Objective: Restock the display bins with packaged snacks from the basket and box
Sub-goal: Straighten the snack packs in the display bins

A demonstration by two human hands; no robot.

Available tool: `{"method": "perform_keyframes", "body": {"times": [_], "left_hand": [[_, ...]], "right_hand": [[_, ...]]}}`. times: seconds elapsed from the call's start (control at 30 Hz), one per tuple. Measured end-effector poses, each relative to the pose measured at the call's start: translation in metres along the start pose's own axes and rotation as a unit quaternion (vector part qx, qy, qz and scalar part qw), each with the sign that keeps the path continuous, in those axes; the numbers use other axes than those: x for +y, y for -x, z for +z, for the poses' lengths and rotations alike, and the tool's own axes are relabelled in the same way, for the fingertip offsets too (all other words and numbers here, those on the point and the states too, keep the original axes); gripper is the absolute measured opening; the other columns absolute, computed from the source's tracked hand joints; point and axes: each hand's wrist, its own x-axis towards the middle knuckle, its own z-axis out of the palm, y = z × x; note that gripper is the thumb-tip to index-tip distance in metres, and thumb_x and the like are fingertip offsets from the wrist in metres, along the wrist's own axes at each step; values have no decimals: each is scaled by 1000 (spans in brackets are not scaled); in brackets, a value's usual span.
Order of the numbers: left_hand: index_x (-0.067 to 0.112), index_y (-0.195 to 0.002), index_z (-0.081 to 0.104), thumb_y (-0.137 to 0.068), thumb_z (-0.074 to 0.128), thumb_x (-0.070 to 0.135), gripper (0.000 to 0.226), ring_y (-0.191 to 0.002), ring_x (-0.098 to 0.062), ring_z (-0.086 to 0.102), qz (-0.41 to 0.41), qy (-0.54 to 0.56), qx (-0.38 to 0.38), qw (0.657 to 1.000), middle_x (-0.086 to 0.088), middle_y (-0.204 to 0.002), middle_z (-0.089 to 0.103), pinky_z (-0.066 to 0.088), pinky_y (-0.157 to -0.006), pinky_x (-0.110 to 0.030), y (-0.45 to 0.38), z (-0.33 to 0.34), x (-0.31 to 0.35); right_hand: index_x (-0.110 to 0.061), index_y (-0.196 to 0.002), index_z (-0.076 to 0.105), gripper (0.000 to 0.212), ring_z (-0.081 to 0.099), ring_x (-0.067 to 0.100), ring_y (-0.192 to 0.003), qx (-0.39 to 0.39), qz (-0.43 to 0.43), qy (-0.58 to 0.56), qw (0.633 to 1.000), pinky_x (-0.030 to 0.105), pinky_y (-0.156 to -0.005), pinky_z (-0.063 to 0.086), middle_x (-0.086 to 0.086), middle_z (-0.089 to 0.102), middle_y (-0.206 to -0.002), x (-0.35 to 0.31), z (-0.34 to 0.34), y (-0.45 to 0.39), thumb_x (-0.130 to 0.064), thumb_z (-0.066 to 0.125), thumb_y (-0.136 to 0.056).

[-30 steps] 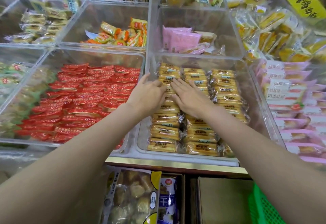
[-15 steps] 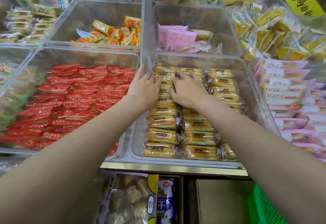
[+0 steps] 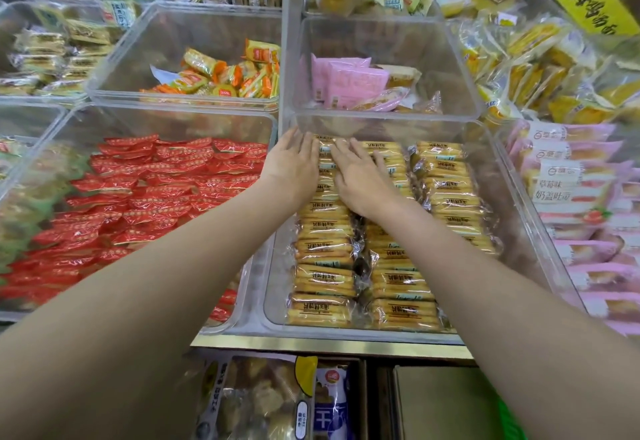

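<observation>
Flat and open, both palms press down on the yellow packets (image 3: 325,256): my left hand (image 3: 291,166) on the left row, my right hand (image 3: 360,180) beside it, fingers straight, clamped on nothing. Over the last second both hands have slid from mid-row to the far end of the clear bin (image 3: 512,176). I judge the rows are now levelled, so this bin looks stocked. The green basket (image 3: 509,419) waits below.
</observation>
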Motion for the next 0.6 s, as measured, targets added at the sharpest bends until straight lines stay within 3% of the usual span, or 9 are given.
{"method": "perform_keyframes", "body": {"times": [0.1, 0.23, 0.47, 0.53, 0.6], "left_hand": [[-3, -146, 2, -100, 9, 28, 56, -144, -33, -1, -13, -34, -12, 999, -19, -155, 9, -10, -114, -47, 2, 0, 3], [-6, -145, 9, -98, 18, 24, 56, -144, -29, 12, -21, 10, -28, 999, -18, -151, 25, -8, -115, -44, 2, -2, -1], [-6, -145, 8, -98, 21, 23, 57, -143, -27, 14, -10, 12, -54, 998, -16, -152, 23, -9, -115, -45, -6, -4, 2], [-4, -147, 7, -97, 22, 21, 57, -144, -26, 12, 3, 25, -43, 999, -16, -154, 19, -6, -117, -43, 0, -7, -2], [0, -148, 9, -98, 23, 18, 54, -145, -24, 10, 21, 58, -10, 998, -15, -155, 16, -3, -118, -43, 12, -8, -8]], "right_hand": [[-16, -152, 6, 54, -8, 14, -146, -7, -29, 31, 999, 43, -116, -8, -2, -1, -159, 2, 1, -1, -20, 24, -101], [-8, -151, 0, 55, -5, 15, -146, 1, -16, 20, 1000, 36, -118, -4, 5, -12, -158, 1, 6, 0, -22, 21, -102], [-6, -150, 2, 55, 3, 20, -146, -85, 22, -2, 996, 36, -118, 2, 8, -8, -158, -3, -11, -15, -22, 23, -102], [-8, -151, 9, 52, 15, 24, -144, -76, 27, -71, 994, 33, -115, 12, 9, 3, -159, -1, -23, -8, -17, 26, -102], [-13, -149, 20, 47, 45, 21, -126, -11, 40, -147, 988, 29, -101, 33, 11, 28, -153, 7, -35, 8, -15, 27, -103]]}}
